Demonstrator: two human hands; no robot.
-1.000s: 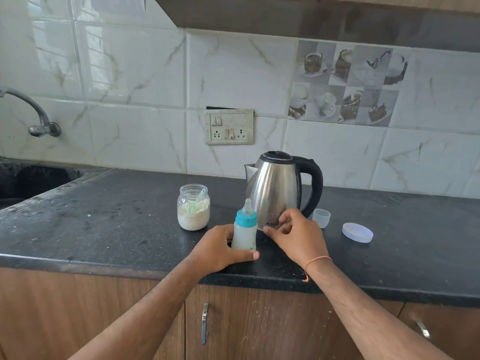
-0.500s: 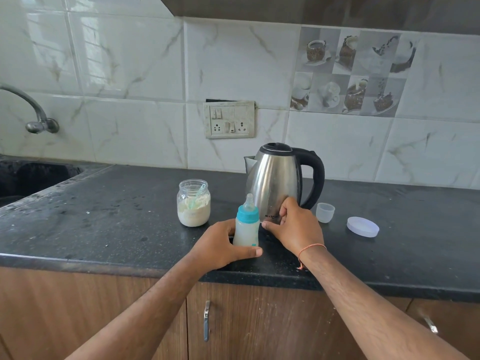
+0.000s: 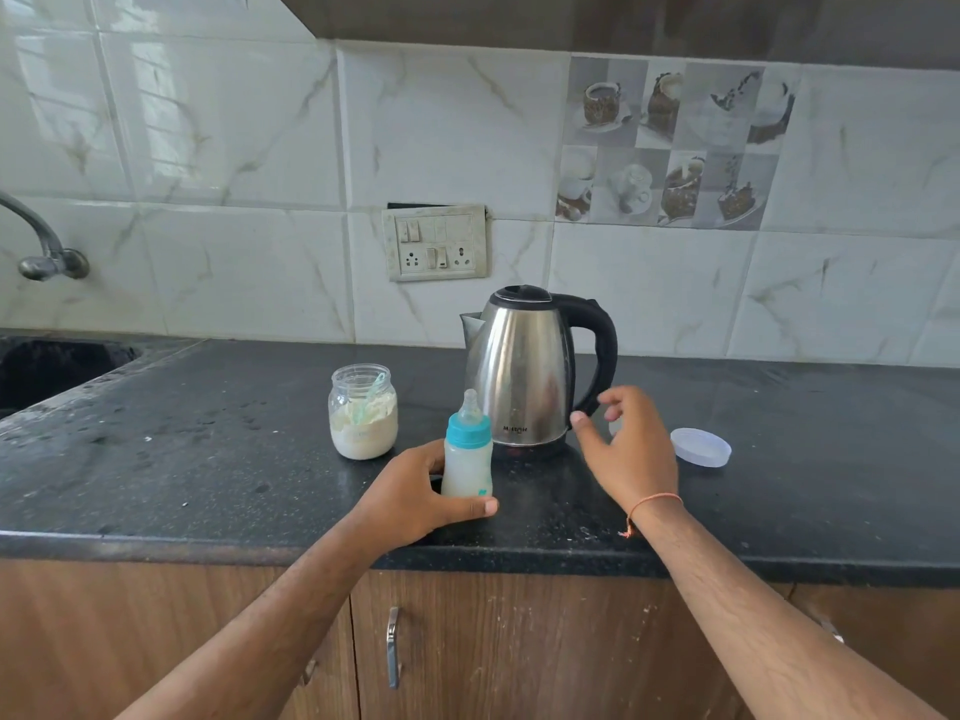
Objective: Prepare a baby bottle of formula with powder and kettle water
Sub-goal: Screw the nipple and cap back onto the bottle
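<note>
A baby bottle with a teal collar and clear teat stands upright on the black counter, filled with cloudy white liquid. My left hand is wrapped around its lower part. Behind it stands a steel kettle with a black handle and a shut lid. My right hand hovers open to the right of the kettle's base, fingers spread, touching nothing. An open glass jar of white powder with a scoop inside sits left of the bottle.
A white round lid lies on the counter to the right of my right hand. A sink and tap are at the far left. A wall socket panel sits above the kettle. Cabinet doors run below the counter edge.
My right hand has left the kettle's side, moved right and opened. The small clear cup is now hidden behind it. My left hand still grips the bottle.
</note>
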